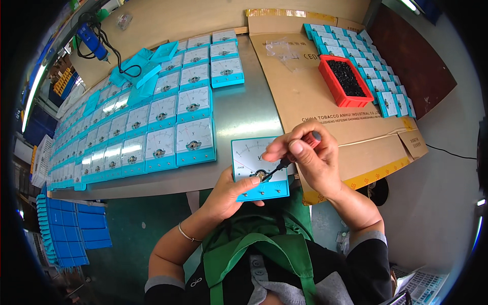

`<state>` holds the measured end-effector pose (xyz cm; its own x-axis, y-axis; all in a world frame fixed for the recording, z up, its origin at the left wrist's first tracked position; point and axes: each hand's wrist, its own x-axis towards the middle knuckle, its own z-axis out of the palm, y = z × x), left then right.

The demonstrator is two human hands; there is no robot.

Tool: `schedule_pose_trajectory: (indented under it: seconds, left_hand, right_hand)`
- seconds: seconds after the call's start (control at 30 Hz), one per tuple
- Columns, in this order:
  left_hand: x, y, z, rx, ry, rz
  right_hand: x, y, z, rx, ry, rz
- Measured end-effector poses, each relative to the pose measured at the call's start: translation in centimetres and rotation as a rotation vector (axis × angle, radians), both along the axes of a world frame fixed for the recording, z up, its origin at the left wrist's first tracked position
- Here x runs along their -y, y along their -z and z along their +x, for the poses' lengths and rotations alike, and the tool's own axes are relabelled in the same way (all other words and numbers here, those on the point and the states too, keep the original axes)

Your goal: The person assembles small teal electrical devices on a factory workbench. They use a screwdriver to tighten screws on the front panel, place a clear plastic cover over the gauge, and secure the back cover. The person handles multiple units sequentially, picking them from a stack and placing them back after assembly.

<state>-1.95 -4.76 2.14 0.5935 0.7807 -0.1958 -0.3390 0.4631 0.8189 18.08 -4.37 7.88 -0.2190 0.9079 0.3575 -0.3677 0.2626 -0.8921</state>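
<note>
A blue panel voltmeter (277,190) with a white dial is held over the table's front edge, its metal movement exposed below the scale. My left hand (231,185) grips its lower left side, thumb on the front beside the movement, with fingertips showing beneath. In my right hand (317,157) is a screwdriver (311,138) with a red and black handle, closed in by the fingers. Its dark shaft slants down left, and the tip reaches the meter's movement. Whether the tip sits in a screw is too small to tell.
Rows of similar blue meters (193,134) cover the left table, with loose blue covers (147,76) on top. A blue electric screwdriver (92,41) hangs above. On the cardboard (284,86) at right stand a red bin (333,84) of small black parts and more meters (387,103).
</note>
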Motion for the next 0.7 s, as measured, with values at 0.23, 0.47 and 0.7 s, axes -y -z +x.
schedule_pose_trajectory:
  seconds: [0.23, 0.47, 0.7]
  left_hand:
    - [-1.2, 0.2, 0.9, 0.050, -0.006, -0.041]
    - [-2.4, 1.6, 0.6, -0.022, 0.075, -0.032]
    - [-4.4, 4.0, 0.7, -0.232, -0.027, 0.268]
  right_hand:
    - [-0.4, 0.5, -0.3, 0.004, 0.104, 0.075]
    - [-3.0, 1.7, 0.7, 0.016, -0.103, -0.053]
    - [-7.8, 2.2, 1.1, -0.072, -0.165, -0.405]
